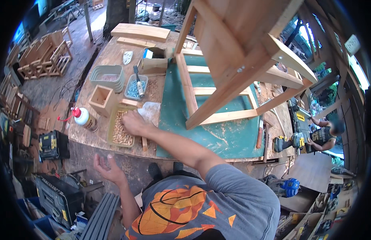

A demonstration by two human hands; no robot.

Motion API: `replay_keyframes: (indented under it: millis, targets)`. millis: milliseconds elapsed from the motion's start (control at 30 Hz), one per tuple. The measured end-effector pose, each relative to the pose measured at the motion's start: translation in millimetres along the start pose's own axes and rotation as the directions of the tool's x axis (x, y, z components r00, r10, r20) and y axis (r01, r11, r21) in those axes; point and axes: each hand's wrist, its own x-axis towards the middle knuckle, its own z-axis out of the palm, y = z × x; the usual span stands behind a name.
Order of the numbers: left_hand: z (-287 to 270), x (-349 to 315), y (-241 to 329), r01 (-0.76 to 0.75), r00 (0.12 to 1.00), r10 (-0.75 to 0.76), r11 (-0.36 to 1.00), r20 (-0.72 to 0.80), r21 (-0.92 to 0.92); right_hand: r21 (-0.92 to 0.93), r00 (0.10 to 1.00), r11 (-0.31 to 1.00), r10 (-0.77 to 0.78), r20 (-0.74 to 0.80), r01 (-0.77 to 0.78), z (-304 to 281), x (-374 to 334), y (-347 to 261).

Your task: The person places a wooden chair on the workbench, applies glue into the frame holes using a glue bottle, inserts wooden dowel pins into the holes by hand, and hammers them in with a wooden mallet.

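Note:
My right hand [135, 123] reaches down into a yellowish tray [110, 135] full of small tan wooden dowels [122, 134]. Its fingers are bunched together among the dowels, and their tips are hidden. Palm up, my left hand [111, 171] is held off the table's front edge with fingers apart and nothing in it. Just left of the tray stands a white glue bottle [85, 119] with a red cap. Behind the tray are an open-topped wooden box [102, 100] and a tub of bluish screws [132, 89] with a dark-handled tool lying across it.
A wooden chair frame [217, 117] lies tilted on a green mat [181, 142], rising high at right. Ribbed tubs [107, 77], a cardboard box [155, 60] and boards [140, 32] sit farther back. Drills [282, 143] rest at right, near another person [325, 134].

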Motion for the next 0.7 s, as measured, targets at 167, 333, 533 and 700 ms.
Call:
replay_keyframes:
  millis: [167,333,533,700]
  targets:
    - [35.8,-2.5,84.1,0.159,0.928,-0.050,0.950,0.369,-0.270,0.302,0.798,0.884,-0.119,-0.591,0.356,-56.3,-83.8,-35.4]
    - [87.1,-29.2,155.3,0.140,0.629,0.316,0.853,0.711,-0.503,0.214,0.508,0.875,-0.042,-0.860,0.435,-147.3,-195.4,-8.0]
    - [161.4,-64.1,241.6,-0.001,0.528,0.510,0.800,0.678,-0.601,-0.056,0.153,0.976,-0.089,-0.984,0.211,-239.7,-272.2,47.3]
    - [216.3,-85.1,271.7,0.057,0.501,0.543,0.756,0.674,-0.652,-0.340,0.130,0.939,-0.345,-0.930,0.062,-296.8,-263.7,68.1]
